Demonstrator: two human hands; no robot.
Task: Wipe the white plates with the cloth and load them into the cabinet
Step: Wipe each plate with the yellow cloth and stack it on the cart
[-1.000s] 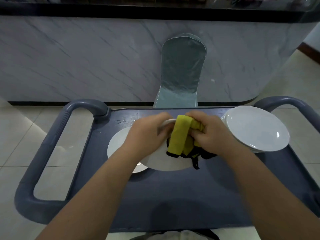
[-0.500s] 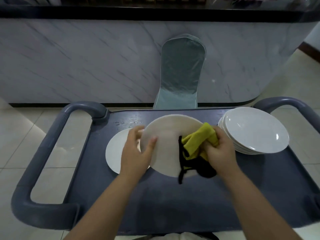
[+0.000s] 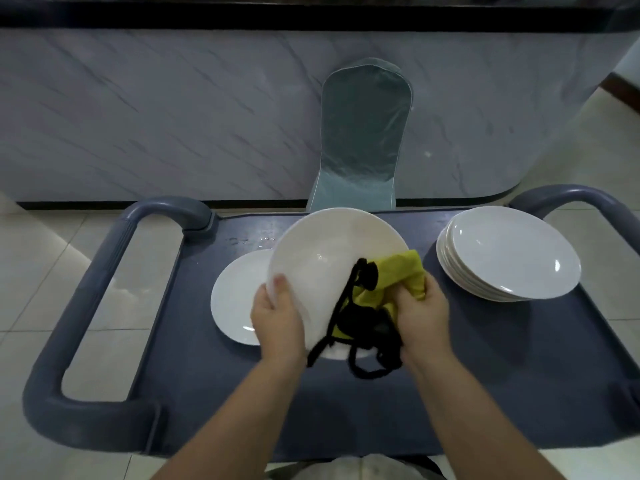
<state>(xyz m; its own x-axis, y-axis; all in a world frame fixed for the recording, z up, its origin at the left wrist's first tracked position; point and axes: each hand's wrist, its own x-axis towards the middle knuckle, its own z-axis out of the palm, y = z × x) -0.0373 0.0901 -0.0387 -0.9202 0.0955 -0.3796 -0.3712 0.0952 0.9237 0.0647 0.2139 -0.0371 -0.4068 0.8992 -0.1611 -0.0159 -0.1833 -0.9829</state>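
Observation:
A white plate (image 3: 322, 258) is tilted up toward me above the cart, its face showing. My left hand (image 3: 277, 320) grips its lower left rim, thumb on the front. My right hand (image 3: 420, 317) grips a yellow cloth (image 3: 398, 275) with black edging and presses it against the plate's right side. Black trim hangs loose below the plate. A second white plate (image 3: 235, 299) lies flat on the cart under the held one. A stack of white plates (image 3: 509, 254) sits at the cart's right.
All of it rests on a dark blue-grey cart (image 3: 519, 375) with looped handles on the left (image 3: 86, 306) and right (image 3: 588, 199). Behind stands a covered chair (image 3: 363, 133) against a grey marble counter front (image 3: 173, 116). Pale tiled floor surrounds the cart.
The held plate has risen and tipped up to face me. My left hand slid down to its lower left rim; the cloth moved to the plate's right side.

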